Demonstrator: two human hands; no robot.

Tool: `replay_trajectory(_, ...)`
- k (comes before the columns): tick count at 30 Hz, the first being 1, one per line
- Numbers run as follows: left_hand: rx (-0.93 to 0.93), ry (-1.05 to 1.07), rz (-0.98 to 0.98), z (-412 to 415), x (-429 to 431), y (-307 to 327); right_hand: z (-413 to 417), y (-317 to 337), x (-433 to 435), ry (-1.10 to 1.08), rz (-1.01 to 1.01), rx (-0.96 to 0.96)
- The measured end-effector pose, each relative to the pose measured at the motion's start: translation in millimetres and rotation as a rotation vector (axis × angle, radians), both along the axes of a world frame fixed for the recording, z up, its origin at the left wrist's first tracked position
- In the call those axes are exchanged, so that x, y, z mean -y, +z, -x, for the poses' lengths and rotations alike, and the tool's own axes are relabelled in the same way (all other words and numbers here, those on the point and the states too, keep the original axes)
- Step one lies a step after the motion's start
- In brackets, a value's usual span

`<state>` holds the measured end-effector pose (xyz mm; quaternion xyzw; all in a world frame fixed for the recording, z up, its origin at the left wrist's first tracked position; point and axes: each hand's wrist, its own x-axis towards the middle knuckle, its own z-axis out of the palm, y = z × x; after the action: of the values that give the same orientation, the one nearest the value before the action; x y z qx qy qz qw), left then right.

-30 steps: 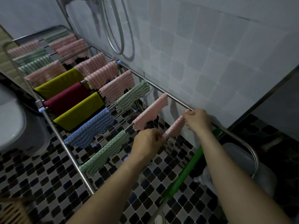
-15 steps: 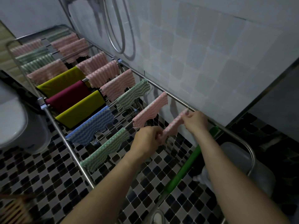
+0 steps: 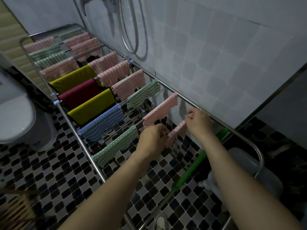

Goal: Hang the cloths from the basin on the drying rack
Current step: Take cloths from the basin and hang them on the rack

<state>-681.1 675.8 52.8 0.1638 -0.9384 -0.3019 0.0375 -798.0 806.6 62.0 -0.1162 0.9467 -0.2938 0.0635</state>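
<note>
A steel drying rack (image 3: 83,145) runs from far left to near right along the tiled wall. Several pink, green, blue, yellow and maroon cloths hang on its rods. A pink striped cloth (image 3: 177,131) is stretched between my hands over a rod near the rack's right end. My left hand (image 3: 153,140) pinches its near edge. My right hand (image 3: 198,122) pinches its far edge beside the rack's wall-side rail. Another pink cloth (image 3: 160,110) hangs just left of it. The basin is not clearly visible.
A white toilet (image 3: 18,113) stands at the left. A green-handled tool (image 3: 194,168) leans under the rack's right end, beside a grey plastic container (image 3: 245,161). A shower hose (image 3: 132,30) loops on the wall. The floor is black-and-white mosaic tile.
Both hands have pulled the pink cloth slightly lower and nearer along the rod. The view has shifted a little to the right.
</note>
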Motion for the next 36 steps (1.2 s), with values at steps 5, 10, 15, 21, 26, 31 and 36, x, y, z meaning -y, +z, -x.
replay_trajectory(5, -0.091, 0.091, -0.116, -27.9, 22.1, 24.6, -22.4, 33.6, 16.2, 0.172, 0.032, 0.02)
replay_trajectory(10, -0.161, 0.188, -0.169, -72.1, 56.1, 51.6, -54.9, 66.0, 57.6, 0.277, 0.063, 0.01)
replay_trajectory(15, -0.212, 0.277, -0.234, -136.8, 97.3, 69.4, -98.5, 90.1, 108.6, 0.358, 0.278, 0.139)
replay_trajectory(21, -0.365, 0.469, -0.414, -255.3, 169.7, 88.6, -198.6, 123.7, 205.1, 0.517, 0.499, 0.326)
replay_trajectory(26, -0.362, 0.628, -0.376, -348.3, 225.9, 93.7, -293.8, 138.6, 284.8, 0.595, 0.678, 0.598)
replay_trajectory(31, -0.38, 0.917, -0.257, -448.1, 282.3, 104.4, -391.5, 143.7, 375.7, 0.708, 0.665, 0.812)
replay_trajectory(36, -0.367, 1.173, -0.27, -519.7, 327.4, 99.3, -452.2, 136.6, 447.2, 0.803, 0.629, 0.981)
